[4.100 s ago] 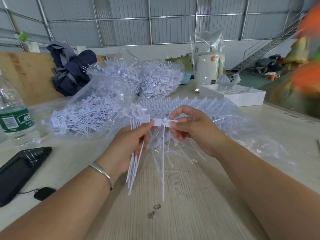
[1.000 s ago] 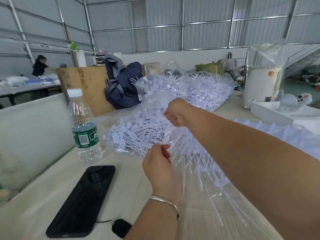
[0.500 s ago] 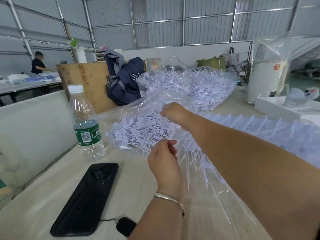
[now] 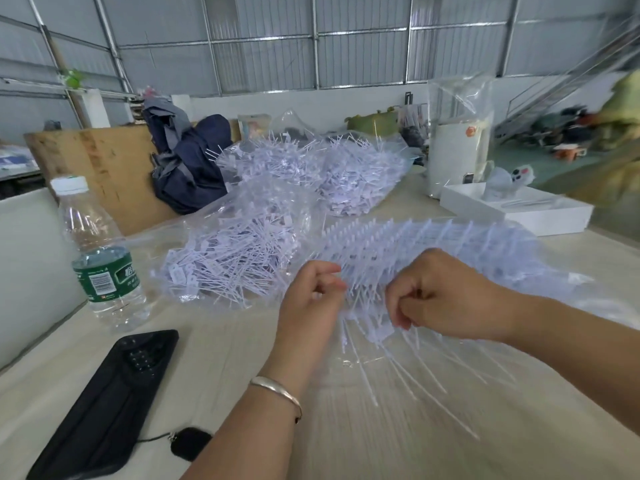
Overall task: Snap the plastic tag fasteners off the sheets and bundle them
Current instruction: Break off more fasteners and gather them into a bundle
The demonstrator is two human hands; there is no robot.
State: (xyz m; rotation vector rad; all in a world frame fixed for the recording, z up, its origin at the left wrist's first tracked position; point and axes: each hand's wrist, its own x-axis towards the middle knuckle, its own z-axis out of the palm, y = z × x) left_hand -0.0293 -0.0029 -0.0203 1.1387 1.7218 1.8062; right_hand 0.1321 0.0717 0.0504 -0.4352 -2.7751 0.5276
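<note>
Both hands, left [image 4: 313, 299] and right [image 4: 440, 296], curl among sheet fasteners [image 4: 398, 258]; clear bags [image 4: 239, 216] hold loose ones.

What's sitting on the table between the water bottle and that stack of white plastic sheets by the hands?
In the head view, a clear bag of loose snapped-off fasteners lies between the water bottle and the fastener sheets.

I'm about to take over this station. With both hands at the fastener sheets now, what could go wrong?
Loose stems fanning below the right hand and left hand could tangle or slide off the table edge. The open bag of fasteners lies beside the water bottle; a sweeping arm might tip it towards the phone.
</note>
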